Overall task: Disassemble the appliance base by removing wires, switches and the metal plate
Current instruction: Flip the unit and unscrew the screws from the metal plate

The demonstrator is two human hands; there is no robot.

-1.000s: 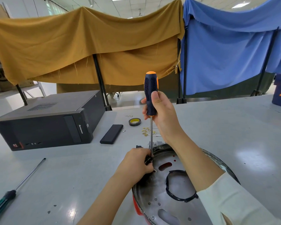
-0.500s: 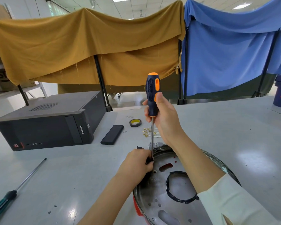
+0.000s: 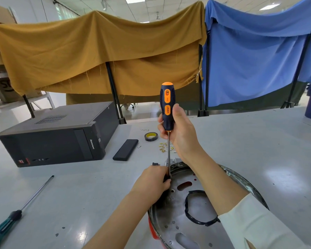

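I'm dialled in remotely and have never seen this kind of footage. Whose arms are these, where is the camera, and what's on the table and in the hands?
There is no machine here: a person works with bare hands, and the single camera sits on their head, looking forward and down.

The right hand grips an orange and black screwdriver, held upright with its tip down at the edge of the round metal plate of the appliance base. The left hand is curled around a small dark part right where the tip meets the plate; what it is I cannot tell. A black wire loop lies on the plate.

On the grey table also lie a black computer case, a flat black bar, a tape roll, small brass bits and a second, green-handled screwdriver.
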